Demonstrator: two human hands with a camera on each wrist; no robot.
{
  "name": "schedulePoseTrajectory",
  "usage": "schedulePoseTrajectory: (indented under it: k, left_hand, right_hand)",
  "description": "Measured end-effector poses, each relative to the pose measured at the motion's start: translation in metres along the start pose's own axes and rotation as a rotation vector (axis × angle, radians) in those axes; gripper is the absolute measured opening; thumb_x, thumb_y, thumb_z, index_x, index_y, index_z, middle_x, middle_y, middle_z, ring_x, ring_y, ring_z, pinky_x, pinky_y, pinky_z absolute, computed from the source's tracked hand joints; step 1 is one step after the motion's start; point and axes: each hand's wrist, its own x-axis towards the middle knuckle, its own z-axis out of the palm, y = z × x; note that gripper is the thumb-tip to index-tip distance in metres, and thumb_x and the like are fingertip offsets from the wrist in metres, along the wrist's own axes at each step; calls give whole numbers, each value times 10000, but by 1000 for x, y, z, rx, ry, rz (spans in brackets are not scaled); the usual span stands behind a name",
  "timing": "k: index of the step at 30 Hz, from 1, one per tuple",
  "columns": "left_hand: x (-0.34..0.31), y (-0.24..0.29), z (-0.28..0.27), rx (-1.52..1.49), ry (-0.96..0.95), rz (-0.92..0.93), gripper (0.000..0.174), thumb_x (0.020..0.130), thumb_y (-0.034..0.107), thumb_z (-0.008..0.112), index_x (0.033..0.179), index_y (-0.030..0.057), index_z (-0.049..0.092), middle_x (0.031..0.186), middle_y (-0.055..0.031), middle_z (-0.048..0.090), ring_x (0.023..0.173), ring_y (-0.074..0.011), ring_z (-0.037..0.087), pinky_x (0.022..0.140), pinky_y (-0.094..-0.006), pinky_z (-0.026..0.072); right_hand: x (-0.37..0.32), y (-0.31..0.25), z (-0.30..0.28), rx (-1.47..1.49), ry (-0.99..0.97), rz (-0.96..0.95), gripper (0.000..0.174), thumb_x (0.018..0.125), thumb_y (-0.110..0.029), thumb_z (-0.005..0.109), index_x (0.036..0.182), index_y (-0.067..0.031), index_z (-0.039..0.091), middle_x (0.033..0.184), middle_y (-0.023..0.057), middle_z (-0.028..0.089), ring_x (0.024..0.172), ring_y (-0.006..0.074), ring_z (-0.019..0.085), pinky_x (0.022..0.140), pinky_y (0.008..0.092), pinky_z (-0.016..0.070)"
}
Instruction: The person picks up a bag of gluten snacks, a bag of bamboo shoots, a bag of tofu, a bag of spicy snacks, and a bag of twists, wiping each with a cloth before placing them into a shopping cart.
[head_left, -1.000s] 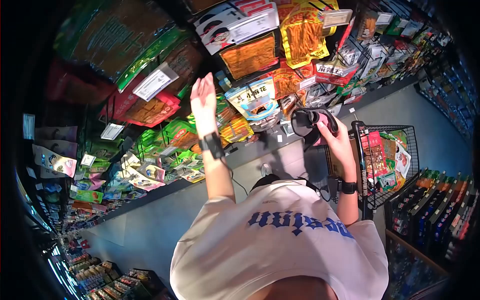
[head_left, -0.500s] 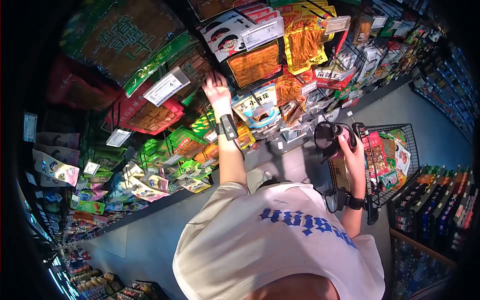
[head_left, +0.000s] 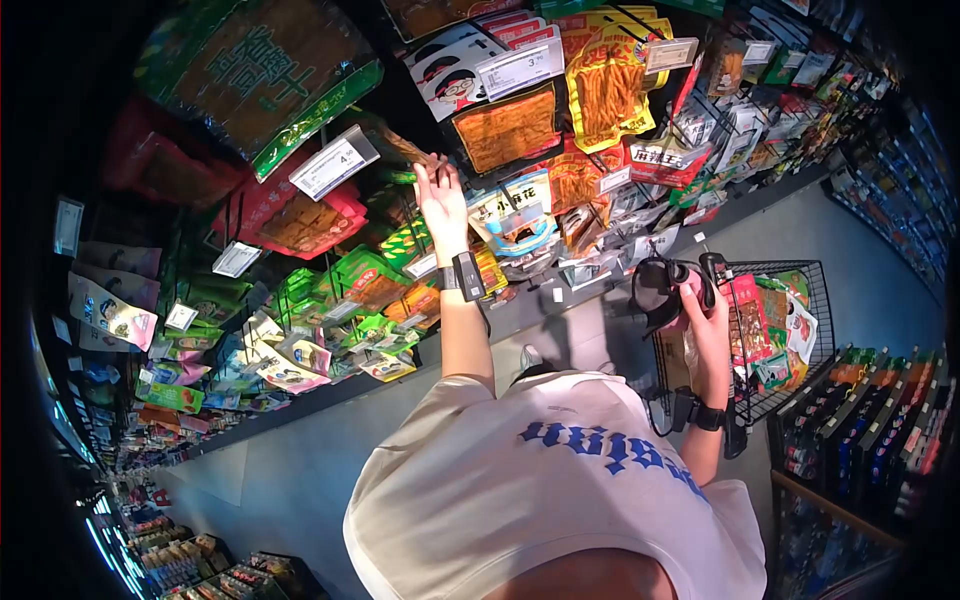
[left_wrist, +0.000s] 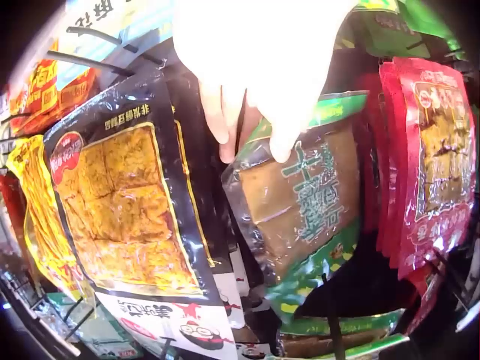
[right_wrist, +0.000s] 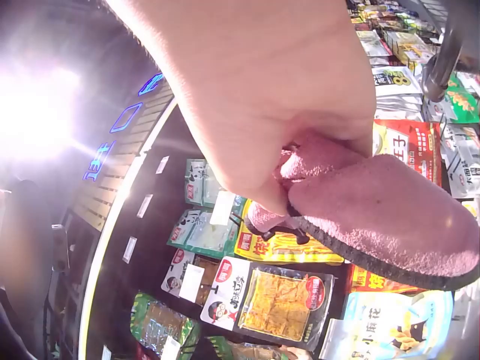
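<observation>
My left hand (head_left: 440,207) is raised to the snack rack, its palm facing up. In the left wrist view its fingers pinch the upper edge of a clear and green packet of brown dried tofu (left_wrist: 300,199), which hangs tilted below the hand. Glare whitens most of that hand (left_wrist: 259,52) there. Low at the right, near the cart, my right hand (head_left: 708,328) grips a dark item with soft mauve padding (head_left: 655,292). Close up, the right wrist view shows this padding (right_wrist: 397,217) with a black edge; its kind cannot be made out.
Beside the dried tofu hang a black packet of orange squares (left_wrist: 120,202) and red packets (left_wrist: 442,165). Metal hooks and price tags (head_left: 335,162) stick out from the rack. A wire cart (head_left: 825,300) holding several packets stands at the right, with bottle shelves (head_left: 860,420) behind it.
My left hand has reached right to the rack and now has the dried tofu packet, which has swung from hanging flat to tilted. The right hand has shifted right and down with the mauve-padded item.
</observation>
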Motion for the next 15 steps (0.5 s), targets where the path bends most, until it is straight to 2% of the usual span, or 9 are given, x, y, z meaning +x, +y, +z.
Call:
schedulePoseTrajectory:
  k: [4, 5, 7, 8, 9, 11, 12, 13, 15]
  left_hand:
    - [-18, 7, 14, -96, -108, -55, 440, 961, 208, 670, 1340, 52, 512, 1441, -141, 505, 1368, -249, 452, 1037, -321, 474]
    - [-20, 8, 16, -95, -109, -52, 440, 961, 208, 670, 1340, 52, 512, 1441, -141, 505, 1368, -249, 452, 1037, -321, 474]
    - [-24, 11, 19, -273, -109, -73, 444, 978, 134, 631, 1390, 61, 481, 1528, -155, 419, 1432, -248, 385, 1052, -322, 471]
    - [-27, 13, 24, -299, -111, -68, 398, 982, 94, 615, 1365, 60, 512, 1458, -146, 495, 1369, -240, 460, 1035, -322, 486]
    - [-27, 13, 23, -297, -111, -66, 398, 982, 94, 615, 1365, 60, 512, 1458, -146, 495, 1369, -240, 460, 1035, -322, 486]
    - [-25, 13, 16, -205, -53, -56, 346, 969, 130, 646, 1298, 58, 567, 1320, -124, 600, 1217, -214, 567, 982, -314, 512]
    - [-23, 12, 15, -124, -36, -52, 324, 951, 156, 681, 1250, 62, 601, 1163, -83, 670, 1042, -183, 617, 902, -311, 530]
    - [-22, 9, 13, -66, 59, -62, 360, 920, 198, 729, 1240, 85, 608, 1094, -71, 692, 910, -149, 607, 803, -280, 516]
    - [-21, 7, 11, 104, 88, -24, 368, 899, 243, 758, 1203, 84, 623, 1094, -80, 702, 824, -127, 580, 744, -254, 486]
  right_hand:
    - [-1, 2, -5, 36, 19, 12, 268, 982, -175, 649, 1170, 16, 656, 1032, 21, 695, 933, 83, 619, 856, 252, 487]
    - [-1, 3, -6, 48, 19, 8, 268, 981, -172, 649, 1173, 16, 656, 1039, 23, 696, 940, 85, 621, 861, 251, 486]
    - [-2, 1, -7, 68, 27, 24, 267, 981, -169, 649, 1173, 17, 656, 1044, 25, 697, 946, 88, 622, 865, 252, 486]
    - [-2, 0, -8, 86, 37, 41, 266, 980, -166, 650, 1174, 17, 656, 1049, 27, 698, 951, 90, 623, 869, 253, 486]
    - [-3, 4, -10, 87, 36, 41, 266, 980, -166, 650, 1174, 17, 656, 1049, 27, 698, 951, 90, 623, 869, 253, 486]
    - [1, 12, -14, 67, 31, 5, 260, 977, -163, 654, 1166, 16, 659, 1040, 28, 697, 940, 91, 626, 862, 254, 489]
    - [0, 11, -13, 68, 25, 4, 260, 977, -163, 654, 1166, 16, 659, 1040, 28, 697, 940, 91, 626, 862, 254, 489]
    - [-2, 10, -12, 103, 33, 29, 258, 975, -163, 658, 1160, 16, 661, 1034, 27, 696, 932, 89, 625, 855, 252, 489]
    - [-3, 9, -12, 134, 37, 54, 255, 973, -164, 661, 1154, 16, 664, 1029, 27, 696, 924, 86, 624, 849, 251, 490]
